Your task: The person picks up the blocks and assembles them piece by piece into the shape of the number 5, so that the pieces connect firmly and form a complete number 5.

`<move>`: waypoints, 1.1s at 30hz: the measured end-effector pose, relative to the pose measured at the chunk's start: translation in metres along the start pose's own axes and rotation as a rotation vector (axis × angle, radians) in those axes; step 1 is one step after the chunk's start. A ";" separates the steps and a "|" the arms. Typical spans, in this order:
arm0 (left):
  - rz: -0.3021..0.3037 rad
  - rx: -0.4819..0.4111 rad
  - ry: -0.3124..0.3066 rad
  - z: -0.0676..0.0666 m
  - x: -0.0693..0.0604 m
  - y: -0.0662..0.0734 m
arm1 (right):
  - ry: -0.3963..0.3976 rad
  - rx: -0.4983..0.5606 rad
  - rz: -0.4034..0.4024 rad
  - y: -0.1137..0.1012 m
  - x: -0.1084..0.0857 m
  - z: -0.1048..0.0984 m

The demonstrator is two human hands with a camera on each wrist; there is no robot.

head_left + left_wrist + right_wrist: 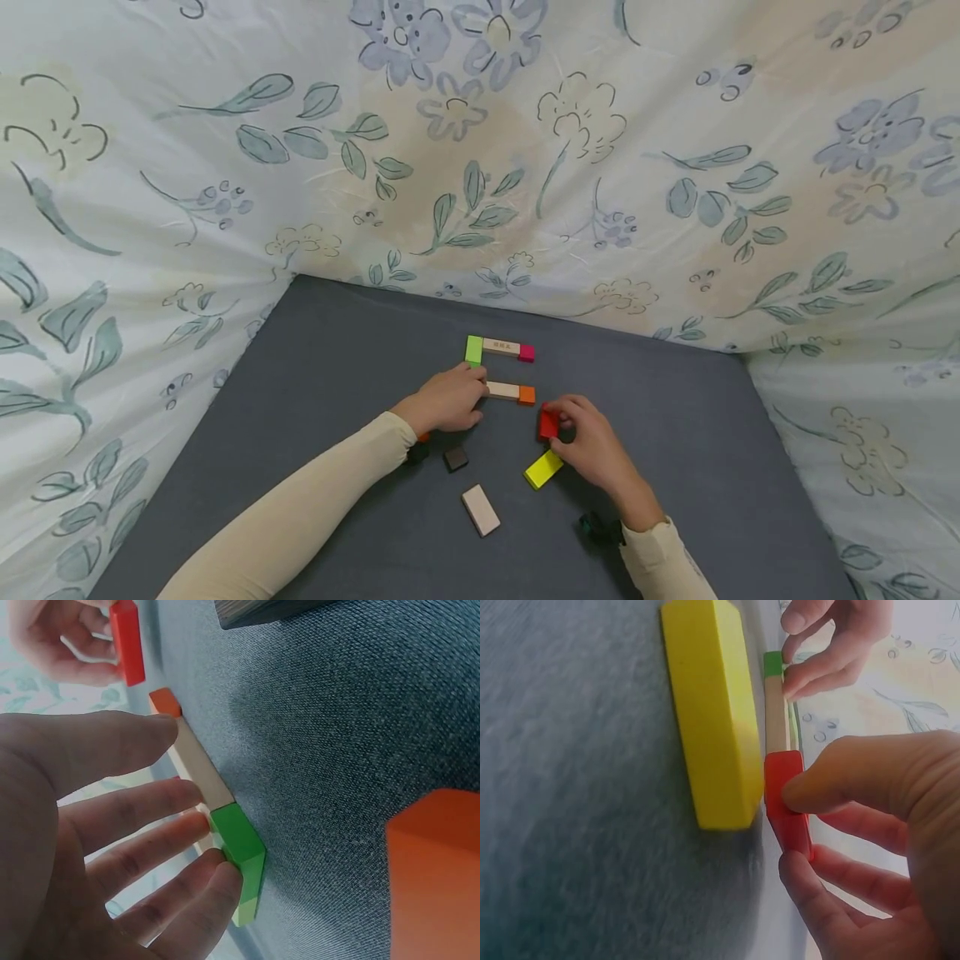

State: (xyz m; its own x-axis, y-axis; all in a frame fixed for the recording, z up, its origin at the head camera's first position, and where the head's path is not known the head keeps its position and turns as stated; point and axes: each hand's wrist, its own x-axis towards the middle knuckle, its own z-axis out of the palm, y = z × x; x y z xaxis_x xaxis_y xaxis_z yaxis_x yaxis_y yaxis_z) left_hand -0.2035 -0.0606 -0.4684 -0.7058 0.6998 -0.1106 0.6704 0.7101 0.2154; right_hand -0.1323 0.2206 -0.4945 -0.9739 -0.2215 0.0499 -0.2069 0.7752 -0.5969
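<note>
My left hand (450,398) lies by the left side of a block outline, its fingers fairly straight and touching a green block (241,834). Its thumb is at a pale wooden block (503,391) that ends in an orange block (527,395). Farther back, a light green block (474,350) meets another wooden block (501,347) with a magenta block (527,353) at its right end. My right hand (592,442) pinches a red block (548,423) between thumb and fingers, to the right of the outline. Close to that hand lies a yellow block (543,469).
Nearer the body are a loose wooden block (481,510) and a small dark block (455,458). Another orange block (439,877) sits near the left wrist. A floral cloth (480,167) walls the back and sides of the dark grey surface (360,350).
</note>
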 end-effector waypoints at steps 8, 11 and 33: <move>0.000 0.003 0.002 0.003 0.001 -0.002 | -0.022 0.009 -0.033 -0.009 0.008 0.007; 0.001 0.010 0.007 0.004 0.002 -0.002 | -0.032 0.006 -0.037 -0.011 0.010 0.009; 0.006 0.028 0.003 0.004 0.002 -0.003 | -0.068 -0.008 -0.064 -0.017 0.015 0.017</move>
State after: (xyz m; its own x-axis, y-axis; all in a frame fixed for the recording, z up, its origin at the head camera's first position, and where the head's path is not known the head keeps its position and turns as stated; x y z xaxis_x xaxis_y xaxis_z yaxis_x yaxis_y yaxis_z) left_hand -0.2062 -0.0611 -0.4733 -0.7021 0.7041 -0.1065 0.6810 0.7076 0.1887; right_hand -0.1422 0.1938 -0.4977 -0.9500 -0.3105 0.0330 -0.2697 0.7629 -0.5875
